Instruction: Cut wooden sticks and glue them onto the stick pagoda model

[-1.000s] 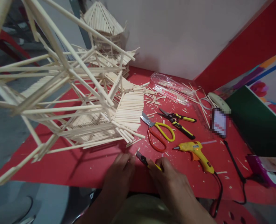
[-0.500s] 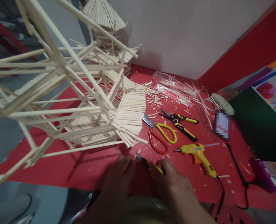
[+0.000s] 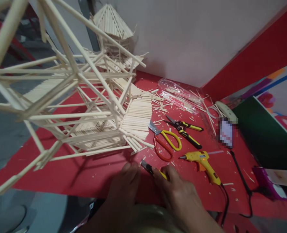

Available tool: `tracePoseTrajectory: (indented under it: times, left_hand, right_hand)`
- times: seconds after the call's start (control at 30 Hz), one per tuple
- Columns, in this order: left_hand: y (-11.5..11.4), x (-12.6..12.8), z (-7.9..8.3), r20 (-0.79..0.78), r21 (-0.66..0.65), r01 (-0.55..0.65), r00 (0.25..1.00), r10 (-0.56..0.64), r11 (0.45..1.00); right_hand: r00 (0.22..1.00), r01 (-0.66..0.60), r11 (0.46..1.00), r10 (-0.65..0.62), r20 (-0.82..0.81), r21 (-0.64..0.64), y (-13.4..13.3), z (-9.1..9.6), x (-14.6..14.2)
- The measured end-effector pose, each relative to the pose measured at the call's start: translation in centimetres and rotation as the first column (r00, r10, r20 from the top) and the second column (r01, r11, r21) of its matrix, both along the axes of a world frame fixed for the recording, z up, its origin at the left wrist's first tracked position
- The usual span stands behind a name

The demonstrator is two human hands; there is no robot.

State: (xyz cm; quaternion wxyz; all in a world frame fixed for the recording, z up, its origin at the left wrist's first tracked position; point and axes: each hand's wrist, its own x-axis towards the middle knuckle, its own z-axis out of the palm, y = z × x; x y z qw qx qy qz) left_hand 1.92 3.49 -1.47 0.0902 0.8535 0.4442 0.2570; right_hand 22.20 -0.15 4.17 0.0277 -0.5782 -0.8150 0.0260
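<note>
My right hand (image 3: 179, 184) is wrapped round a utility knife (image 3: 148, 167) with a black-and-grey front end and a yellow body. Its tip points up and left, over the red table near the front edge. Just left of that tip is my left hand (image 3: 126, 181), its fingers pressed together; whatever they may pinch is hidden. Beyond both hands stands a large stick model (image 3: 95, 113), an open frame of pale wooden sticks with a slatted roof edge (image 3: 137, 118) on its right side. Small stick offcuts lie near the knife.
Right of the model lie scissors (image 3: 166, 142), black-and-yellow shears (image 3: 186, 129) and a yellow glue gun (image 3: 204, 161) with its cord. Behind them are a plastic bag of sticks (image 3: 179, 95) and a phone (image 3: 226, 132). A roofed stick tower (image 3: 113, 22) stands near the wall.
The view has shifted slightly, so the model sits a little further right and lower, and the tools a little further left. Both hands and the knife keep nearly the same place.
</note>
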Motion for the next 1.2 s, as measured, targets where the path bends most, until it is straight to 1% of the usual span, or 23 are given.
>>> tracePoseTrajectory:
  times: [0.07, 0.1, 0.2, 0.3, 0.4, 0.47, 0.57, 0.7, 0.83, 0.97, 1.1, 1.2]
  left_hand:
    - [-0.1, 0.0, -0.1, 0.019, -0.054, -0.012, 1.0, 0.013, 0.998]
    - [0.0, -0.1, -0.1, 0.027, -0.065, 0.002, 1.0, 0.0, 0.998]
    - [0.2, -0.1, -0.2, 0.026, -0.061, 0.069, 0.997, -0.067, 0.996]
    - [0.5, -0.1, -0.5, 0.003, -0.042, 0.106, 0.994, -0.106, 0.993]
    - [0.5, 0.1, -0.7, -0.012, -0.042, 0.101, 0.995, -0.101, 0.994]
    - [0.4, 0.3, -0.6, -0.025, -0.086, 0.08, 0.996, -0.082, 0.993]
    - [0.4, 0.5, -0.4, -0.043, -0.124, 0.061, 0.997, -0.067, 0.99]
    - [0.4, 0.5, 0.1, -0.072, -0.136, 0.054, 0.995, -0.065, 0.989]
    - [0.5, 0.5, 0.9, -0.034, -0.155, 0.054, 0.998, -0.06, 0.986]
    - [0.5, 0.5, 1.4, -0.038, -0.203, 0.044, 0.998, -0.053, 0.978]
    - [0.4, 0.3, 0.9, 0.007, -0.161, 0.058, 0.998, -0.058, 0.985]
    - [0.4, 0.3, 0.2, 0.025, -0.122, 0.064, 0.998, -0.062, 0.99]
  right_hand:
    - [1.0, 0.005, 1.0, -0.005, 0.011, -0.006, 0.1, 0.0, -0.1]
    - [1.0, 0.004, 1.0, -0.004, 0.011, -0.012, 0.1, -0.1, -0.2]
    - [1.0, -0.002, 1.0, 0.002, 0.004, -0.011, 0.1, -0.3, -0.2]
    - [1.0, 0.006, 1.0, -0.006, 0.006, 0.026, 0.0, -0.7, -0.2]
    - [1.0, 0.022, 0.999, -0.022, 0.011, 0.048, 0.0, -1.1, -0.3]
    - [1.0, 0.029, 0.998, -0.03, 0.007, 0.048, -0.1, -1.3, -0.3]
    - [0.999, 0.033, 0.998, -0.033, 0.004, 0.053, -0.2, -1.5, -0.2]
    - [1.0, 0.029, 0.998, -0.03, 0.007, 0.05, 0.1, -1.5, -0.2]
    - [0.998, 0.002, 0.999, 0.0, -0.056, 0.035, 0.3, -1.1, -0.4]
    - [0.997, 0.011, 1.0, -0.009, -0.078, 0.021, -0.2, -1.0, -0.1]
    - [0.997, 0.018, 0.999, -0.016, -0.074, 0.029, -0.5, -0.9, 0.1]
    - [0.996, 0.018, 1.0, -0.017, -0.082, 0.005, -0.5, -0.6, 0.1]
